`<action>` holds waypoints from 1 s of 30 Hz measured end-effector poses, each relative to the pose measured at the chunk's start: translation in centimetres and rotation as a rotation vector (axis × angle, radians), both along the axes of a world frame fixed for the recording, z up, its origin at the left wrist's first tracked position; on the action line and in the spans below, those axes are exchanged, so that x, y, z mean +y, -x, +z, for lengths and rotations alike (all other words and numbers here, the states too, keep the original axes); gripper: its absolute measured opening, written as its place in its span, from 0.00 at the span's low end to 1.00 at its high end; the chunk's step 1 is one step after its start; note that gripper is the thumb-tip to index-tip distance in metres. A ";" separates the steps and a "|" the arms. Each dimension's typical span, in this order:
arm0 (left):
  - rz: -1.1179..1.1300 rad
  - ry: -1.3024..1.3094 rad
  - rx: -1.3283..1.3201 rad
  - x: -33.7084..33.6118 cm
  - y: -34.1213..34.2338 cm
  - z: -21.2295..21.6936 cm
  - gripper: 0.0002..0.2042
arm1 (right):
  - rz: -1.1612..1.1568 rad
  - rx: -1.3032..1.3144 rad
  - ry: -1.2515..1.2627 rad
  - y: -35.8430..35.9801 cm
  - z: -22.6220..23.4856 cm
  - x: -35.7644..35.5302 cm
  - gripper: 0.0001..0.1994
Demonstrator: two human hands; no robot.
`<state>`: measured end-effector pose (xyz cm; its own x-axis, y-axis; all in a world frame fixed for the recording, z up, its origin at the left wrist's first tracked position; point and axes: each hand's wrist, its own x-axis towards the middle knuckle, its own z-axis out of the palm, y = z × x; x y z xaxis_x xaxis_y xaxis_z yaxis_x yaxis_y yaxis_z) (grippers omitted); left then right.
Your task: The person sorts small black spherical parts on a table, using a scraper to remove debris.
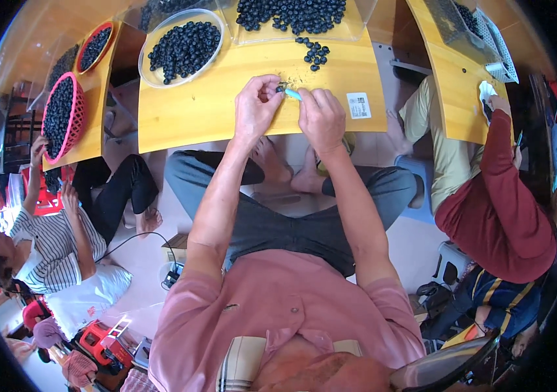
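Observation:
Over the yellow table [206, 117], my left hand [256, 108] pinches a small dark round piece [281, 88] between thumb and fingers. Closed round a slim teal-handled tool [293, 95] is my right hand [322, 117]. The tool points left and its tip meets the piece or comes close to it; which, I cannot tell. Dark crumbs [298, 83] lie scattered on the wood just beyond my fingers. Past them sits a loose cluster of similar dark pieces [315, 55].
A round clear tub [143, 65] full of dark pieces stands at the far left, beside a clear tray [357, 29] heaped with more. A white label [359, 106] lies right of my hand. Co-workers sit at side tables, one by a pink basket [77, 117], another in a maroon sleeve [504, 157].

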<state>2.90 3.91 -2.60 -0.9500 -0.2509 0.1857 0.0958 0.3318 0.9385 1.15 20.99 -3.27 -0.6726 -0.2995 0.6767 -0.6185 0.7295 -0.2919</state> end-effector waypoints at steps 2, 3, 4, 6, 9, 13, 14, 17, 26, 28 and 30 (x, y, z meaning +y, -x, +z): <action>-0.003 0.016 0.001 -0.1 0.0 -0.2 0.17 | 0.005 0.003 -0.006 0.0 0.0 -0.1 0.07; -0.003 0.015 -0.002 -0.2 0.0 -0.3 0.17 | 0.012 0.004 -0.015 0.0 0.0 -0.1 0.07; 0.004 0.012 0.010 -0.1 0.1 -0.3 0.17 | 0.018 0.005 -0.025 0.0 0.1 0.0 0.07; 0.012 0.009 0.022 0.0 0.0 -0.2 0.16 | 0.016 0.009 -0.028 -0.1 0.1 0.1 0.07; 0.010 0.021 0.014 0.1 0.0 -0.2 0.17 | 0.010 0.010 -0.035 -0.2 0.3 0.1 0.07; 0.005 -0.024 0.012 0.2 -0.1 -0.2 0.18 | 0.010 -0.003 -0.037 -0.2 0.2 0.1 0.09; 0.001 -0.068 0.000 0.3 -0.2 -0.2 0.19 | 0.009 -0.003 -0.036 -0.1 0.1 0.1 0.09; -0.024 -0.094 -0.020 0.2 -0.2 -0.3 0.22 | 0.004 -0.023 -0.044 -0.1 -0.1 0.1 0.09; -0.022 -0.306 0.035 -0.5 -0.1 -1.3 0.15 | -0.072 -0.056 -0.049 0.2 0.0 -0.2 0.09; -0.015 -0.227 0.047 -0.7 -0.3 -1.0 0.12 | -0.060 -0.042 -0.024 0.1 0.2 -0.3 0.10; 0.000 -0.144 0.064 -0.7 -0.5 -0.5 0.09 | -0.054 -0.037 -0.024 0.1 0.2 -0.4 0.10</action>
<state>3.40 3.20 -3.08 -0.9375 -0.2792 0.2079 0.1568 0.1946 0.9683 1.06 20.60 -3.06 -0.7127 -0.2783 0.6439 -0.5673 0.7685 -0.2958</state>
